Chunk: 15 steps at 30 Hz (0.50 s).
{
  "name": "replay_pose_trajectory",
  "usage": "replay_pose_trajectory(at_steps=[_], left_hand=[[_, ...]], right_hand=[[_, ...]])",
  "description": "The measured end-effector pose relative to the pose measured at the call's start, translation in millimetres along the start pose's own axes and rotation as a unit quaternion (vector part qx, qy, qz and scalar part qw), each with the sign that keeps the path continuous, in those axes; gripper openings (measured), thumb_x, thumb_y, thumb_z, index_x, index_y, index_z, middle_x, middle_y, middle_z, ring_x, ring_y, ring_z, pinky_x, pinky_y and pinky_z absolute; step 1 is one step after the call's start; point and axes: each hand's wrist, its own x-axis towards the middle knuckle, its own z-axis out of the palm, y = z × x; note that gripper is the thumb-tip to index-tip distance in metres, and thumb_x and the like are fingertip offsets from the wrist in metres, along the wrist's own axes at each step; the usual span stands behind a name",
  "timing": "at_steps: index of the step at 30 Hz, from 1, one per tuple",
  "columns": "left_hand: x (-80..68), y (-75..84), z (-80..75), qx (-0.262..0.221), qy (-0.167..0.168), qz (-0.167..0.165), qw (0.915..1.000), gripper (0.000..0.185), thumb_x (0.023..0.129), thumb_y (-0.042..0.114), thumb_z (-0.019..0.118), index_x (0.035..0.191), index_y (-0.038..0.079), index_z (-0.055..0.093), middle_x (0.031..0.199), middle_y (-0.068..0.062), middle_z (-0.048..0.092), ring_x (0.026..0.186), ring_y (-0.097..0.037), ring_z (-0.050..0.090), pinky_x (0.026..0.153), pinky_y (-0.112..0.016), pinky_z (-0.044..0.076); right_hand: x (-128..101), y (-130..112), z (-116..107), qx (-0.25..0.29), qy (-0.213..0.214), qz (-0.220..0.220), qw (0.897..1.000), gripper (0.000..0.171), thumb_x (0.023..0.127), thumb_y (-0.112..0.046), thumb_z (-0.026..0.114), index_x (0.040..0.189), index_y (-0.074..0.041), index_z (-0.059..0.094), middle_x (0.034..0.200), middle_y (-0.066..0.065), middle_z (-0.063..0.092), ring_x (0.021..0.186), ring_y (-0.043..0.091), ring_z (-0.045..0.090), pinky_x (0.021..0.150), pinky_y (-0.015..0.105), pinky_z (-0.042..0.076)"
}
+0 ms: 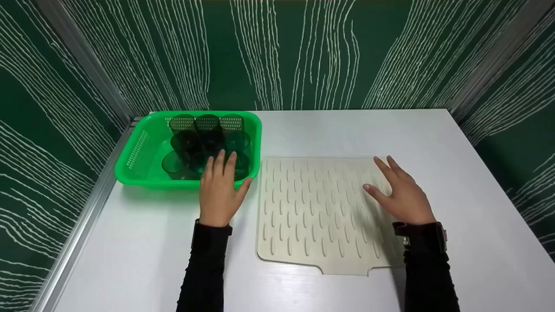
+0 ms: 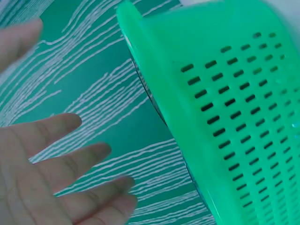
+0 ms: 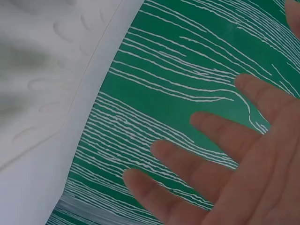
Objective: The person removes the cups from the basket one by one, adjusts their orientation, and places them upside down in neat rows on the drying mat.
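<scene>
A green plastic basket [image 1: 143, 177] with slotted walls stands at the back left of the table, holding several dark tinted glasses [image 1: 184, 141] in rows at its right side. Over the basket's front rim my left hand [image 1: 220, 188] reaches with spread fingers, overlapping the nearest glasses in the head view. The left wrist view shows that hand's straight fingers apart from the basket wall [image 2: 187, 117]. Above the right part of a cream ridged drying mat [image 1: 312, 208], my right hand [image 1: 403, 195] is held with its fingers spread and nothing in it.
The white table [image 1: 477, 216] is bounded by green panels [image 1: 299, 56] with white wavy lines at the back and sides. Metal frame posts [image 1: 82, 47] stand at the corners. The mat lies just right of the basket, its tab toward the front.
</scene>
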Motion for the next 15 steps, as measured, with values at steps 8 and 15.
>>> replay_pose_trajectory(at_steps=[8,15], left_hand=[[12.6,-1.0,8.4,-0.023,0.005,0.05,0.9985,0.037,0.092,0.02,0.069,0.125,0.004,0.064,0.125,-0.017,0.065,0.116,-0.034,0.061,0.096,-0.044,0.052],[24.7,-4.2,11.8,-0.01,-0.049,0.05,0.9975,0.023,0.092,0.012,0.069,0.113,0.003,0.071,0.108,-0.015,0.071,0.097,-0.031,0.067,0.079,-0.043,0.058]], right_hand=[[1,-5,9,0.015,-0.008,-0.023,1.0,0.078,0.092,-0.057,0.058,0.156,-0.028,0.024,0.161,0.019,0.024,0.138,0.05,0.034,0.091,0.067,0.042],[5,-9,16,0.044,-0.006,-0.051,0.998,0.078,0.092,-0.052,0.061,0.156,-0.023,0.026,0.158,0.022,0.028,0.139,0.046,0.036,0.103,0.065,0.037]])
